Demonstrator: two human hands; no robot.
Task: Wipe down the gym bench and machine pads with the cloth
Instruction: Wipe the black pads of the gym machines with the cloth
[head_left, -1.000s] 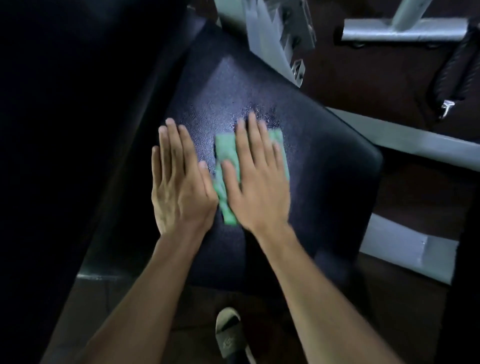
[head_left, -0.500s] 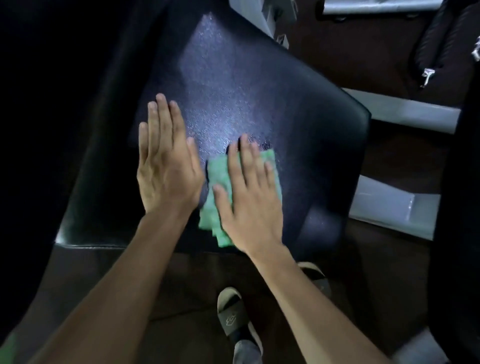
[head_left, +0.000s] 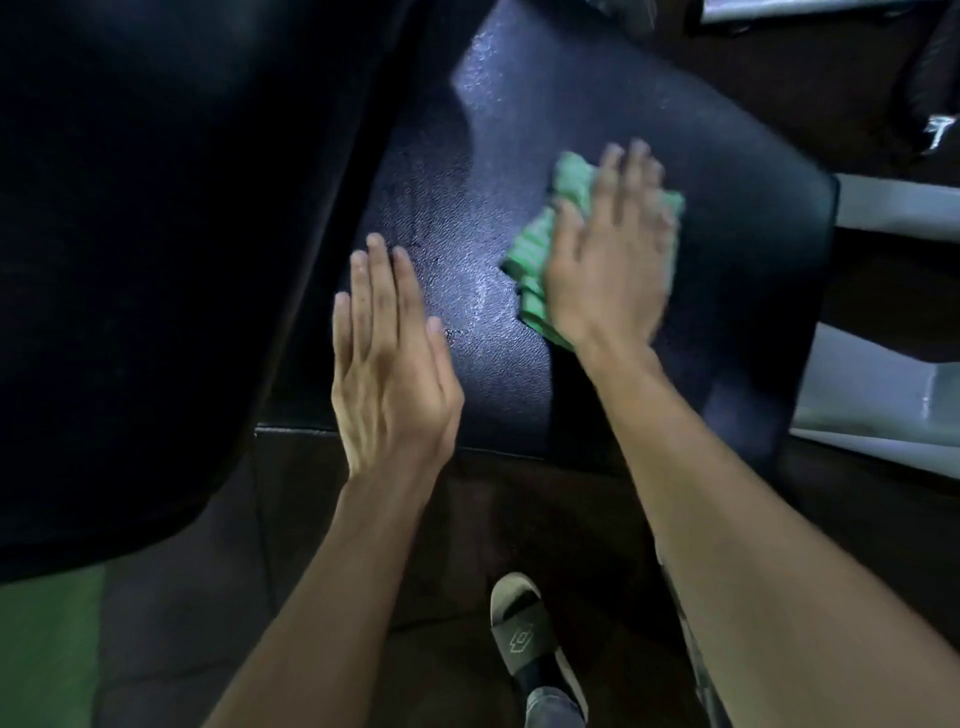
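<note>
A black padded seat (head_left: 737, 270) of a gym machine fills the middle of the head view, its surface shiny with wet streaks. My right hand (head_left: 608, 254) lies flat on a crumpled green cloth (head_left: 535, 244) and presses it onto the pad's right half; the hand is blurred from motion. My left hand (head_left: 387, 364) rests palm down with fingers together on the pad near its front left edge, apart from the cloth, holding nothing.
A large black pad (head_left: 145, 234) rises on the left, close to my left hand. Grey metal frame bars (head_left: 883, 395) run to the right of the seat. My foot in a slide sandal (head_left: 524, 639) stands on the dark floor below the seat.
My right hand has slid the cloth away from the left hand, to the right and farther up the pad. The left hand stayed flat near the front edge. The view shifted.
</note>
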